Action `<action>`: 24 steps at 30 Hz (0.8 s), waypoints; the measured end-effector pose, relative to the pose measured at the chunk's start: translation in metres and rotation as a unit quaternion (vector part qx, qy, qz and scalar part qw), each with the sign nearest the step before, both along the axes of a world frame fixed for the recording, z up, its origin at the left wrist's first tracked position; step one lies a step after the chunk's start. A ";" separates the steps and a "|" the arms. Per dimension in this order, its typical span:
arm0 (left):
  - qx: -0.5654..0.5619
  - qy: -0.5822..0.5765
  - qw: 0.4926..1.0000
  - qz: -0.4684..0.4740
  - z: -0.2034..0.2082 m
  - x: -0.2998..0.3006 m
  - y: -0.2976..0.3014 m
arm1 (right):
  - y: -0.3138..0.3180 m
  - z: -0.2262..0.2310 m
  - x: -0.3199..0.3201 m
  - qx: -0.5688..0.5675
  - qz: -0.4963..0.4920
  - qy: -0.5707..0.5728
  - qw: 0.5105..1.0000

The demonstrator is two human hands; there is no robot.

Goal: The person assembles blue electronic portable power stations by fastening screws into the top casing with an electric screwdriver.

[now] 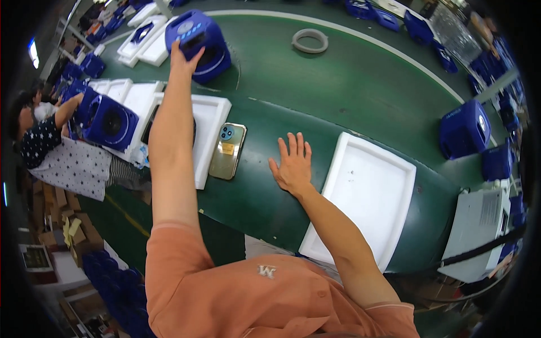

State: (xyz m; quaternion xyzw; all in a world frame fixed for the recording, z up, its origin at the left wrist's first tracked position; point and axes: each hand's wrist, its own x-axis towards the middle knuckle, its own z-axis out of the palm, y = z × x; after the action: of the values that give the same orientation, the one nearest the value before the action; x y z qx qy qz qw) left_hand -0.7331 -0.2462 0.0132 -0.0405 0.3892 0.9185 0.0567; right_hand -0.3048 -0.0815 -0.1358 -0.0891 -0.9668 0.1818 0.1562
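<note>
At the far left of the green table, my left hand (185,61) stretches out to a blue portable speaker (211,42) with a rounded top and light-blue marks. The fingers are bent over its top around the dark handle opening; their tips are partly hidden. My right hand (294,168) rests palm down on the table, fingers spread, holding nothing. To its left lies a phone (230,160) in a clear case, camera side up. Right beside that forearm is a shallow white foam tray (366,197). Under my left forearm sits another white foam tray (211,110), partly hidden with a dark object in it.
A grey ring (309,41) lies on the table's far side. More blue speakers stand at right (465,129) and left (112,121), where a co-worker's hand (73,101) touches one. White foam pieces (143,45) lie beyond. A grey-white machine (474,231) stands at right.
</note>
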 end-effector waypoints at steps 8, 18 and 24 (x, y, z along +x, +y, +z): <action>0.056 0.038 0.990 -0.126 0.032 0.238 0.000 | 0.053 0.023 -0.017 -0.511 -0.024 0.052 0.858; 0.073 -0.142 0.892 -0.423 0.076 0.499 0.149 | 0.162 0.208 0.170 -0.522 0.005 0.372 0.768; -0.033 -0.182 0.890 -0.416 0.067 0.562 0.179 | 0.189 0.144 0.236 -0.503 -0.084 0.388 0.768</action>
State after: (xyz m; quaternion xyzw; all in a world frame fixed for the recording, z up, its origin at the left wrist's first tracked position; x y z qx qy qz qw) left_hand -0.1713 -0.0672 0.0799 -0.0433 0.3835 0.7737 0.5024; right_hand -0.0692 0.1071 0.0080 -0.1576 -0.5825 0.6473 0.4657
